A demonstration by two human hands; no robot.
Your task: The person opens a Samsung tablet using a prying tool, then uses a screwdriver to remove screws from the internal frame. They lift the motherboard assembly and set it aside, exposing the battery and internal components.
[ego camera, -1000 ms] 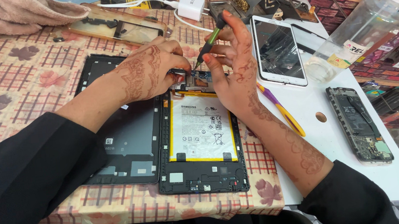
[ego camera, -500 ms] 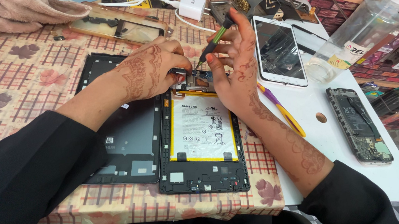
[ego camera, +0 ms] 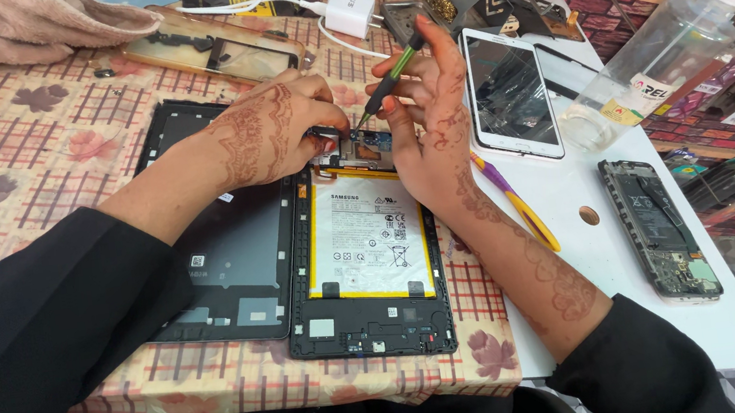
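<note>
Head view. I am working on an opened tablet [ego camera: 366,263] lying on the checked tablecloth [ego camera: 19,148], its lower edge sitting close to the table's near edge. Its white, yellow-bordered battery [ego camera: 366,246] is filling the middle of the frame. My left hand [ego camera: 277,133] is curling over the tablet's top edge, fingertips pressing together on the parts there. My right hand [ego camera: 428,127] is pinching a green-and-black screwdriver [ego camera: 389,81], tip slanting down to the circuit board [ego camera: 365,148] at that top edge. The removed back cover [ego camera: 224,263] is lying touching the tablet's left side. To the right, a white phone [ego camera: 512,93] is lying just beside my right hand, and a stripped phone [ego camera: 659,225] is lying well apart on the white board [ego camera: 625,296]. A purple-and-yellow tool [ego camera: 519,205] is resting beside my right wrist.
</note>
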